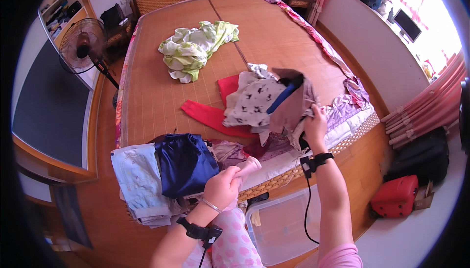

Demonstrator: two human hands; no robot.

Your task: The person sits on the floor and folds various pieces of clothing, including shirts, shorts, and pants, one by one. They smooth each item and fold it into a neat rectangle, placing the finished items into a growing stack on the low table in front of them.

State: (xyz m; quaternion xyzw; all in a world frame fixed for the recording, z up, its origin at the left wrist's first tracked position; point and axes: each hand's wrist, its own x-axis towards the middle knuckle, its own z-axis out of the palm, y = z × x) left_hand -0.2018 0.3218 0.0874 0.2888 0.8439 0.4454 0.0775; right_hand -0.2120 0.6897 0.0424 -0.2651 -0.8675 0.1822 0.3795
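Observation:
My left hand point(221, 188) is closed around a pale pink piece of cloth point(251, 166), which sticks out past the thumb. At the bed's front edge my right hand point(316, 126) grips the near right side of a loose clothes heap. In that heap lie a mauve garment point(288, 112), a white garment with black prints point(255, 100) and a red long-sleeved garment point(205, 116). Left of my left hand, folded navy satin clothing point(185, 168) rests beside a stack of light blue denim point(136, 179). What my right fingers pinch is partly hidden.
Crumpled green-and-white bedding point(191, 49) lies farther back on the woven bed mat point(154, 91). A standing fan point(83, 45) is at the left. Below the bed's front edge sits a clear plastic bin point(282, 227). A red suitcase point(396, 197) stands on the right.

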